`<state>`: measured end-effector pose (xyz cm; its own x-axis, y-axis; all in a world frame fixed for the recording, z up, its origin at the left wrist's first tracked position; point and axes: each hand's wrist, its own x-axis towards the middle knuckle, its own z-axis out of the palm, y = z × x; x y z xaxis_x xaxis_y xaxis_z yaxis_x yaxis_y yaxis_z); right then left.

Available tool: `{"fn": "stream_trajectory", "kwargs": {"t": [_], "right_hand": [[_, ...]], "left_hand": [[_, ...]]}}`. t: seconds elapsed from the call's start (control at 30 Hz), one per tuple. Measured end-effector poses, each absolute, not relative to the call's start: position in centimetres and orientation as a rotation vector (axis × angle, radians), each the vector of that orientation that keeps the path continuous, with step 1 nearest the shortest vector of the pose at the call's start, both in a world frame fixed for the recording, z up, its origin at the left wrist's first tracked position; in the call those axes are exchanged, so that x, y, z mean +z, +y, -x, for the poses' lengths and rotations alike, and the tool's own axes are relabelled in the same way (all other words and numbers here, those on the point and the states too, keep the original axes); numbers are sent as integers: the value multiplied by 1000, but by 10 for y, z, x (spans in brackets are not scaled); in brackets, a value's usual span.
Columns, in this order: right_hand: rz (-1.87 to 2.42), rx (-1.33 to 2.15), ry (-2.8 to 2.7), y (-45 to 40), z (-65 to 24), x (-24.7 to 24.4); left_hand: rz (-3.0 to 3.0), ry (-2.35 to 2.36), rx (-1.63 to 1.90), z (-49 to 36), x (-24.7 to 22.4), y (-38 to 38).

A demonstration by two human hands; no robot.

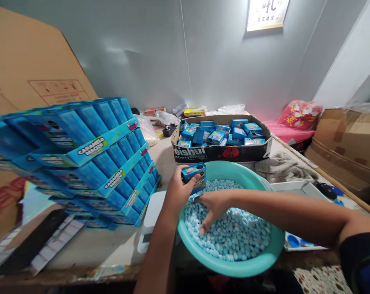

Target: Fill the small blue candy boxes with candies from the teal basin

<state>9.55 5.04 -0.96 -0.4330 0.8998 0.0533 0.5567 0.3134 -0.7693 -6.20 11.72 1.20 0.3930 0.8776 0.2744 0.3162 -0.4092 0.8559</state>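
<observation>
Fingers of the left hand [179, 190] clamp a blue Caramelo box [192, 171] over the turquoise basin's [230, 269] far left, seemingly to keep its round hole [199, 166] upward; the right hand [217, 203] dips among pale-blue candies [236, 241], thumb spread, grip uncertain.

This looks like a packing workshop: stacked display trays [111, 181], loose candies [236, 241], cardboard cartons [346, 151].
</observation>
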Motion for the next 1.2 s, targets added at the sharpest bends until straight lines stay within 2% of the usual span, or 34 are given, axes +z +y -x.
{"fn": "stream_trajectory", "kwargs": {"t": [0.17, 0.47, 0.6, 0.77, 0.87, 1.03, 1.2], "right_hand": [[1210, 1114, -2345, 43, -90, -4], [1471, 1048, -2473, 48, -85, -2], [1451, 1084, -2431, 53, -96, 2], [1334, 1546, -1976, 55, -116, 23], [1201, 1654, -1703, 52, -126, 36], [866, 1602, -1424, 49, -130, 39], [811, 1332, -1042, 57, -124, 34]], "left_hand": [[-1953, 1098, 904, 62, 12, 117], [-1964, 1110, 877, 62, 16, 115], [-1964, 1117, 861, 61, 16, 114], [-1967, 1110, 852, 61, 16, 113], [-1997, 1086, 846, 61, 17, 112], [-2102, 1012, 706, 62, 19, 111], [-2216, 803, 578, 63, 22, 108]]}}
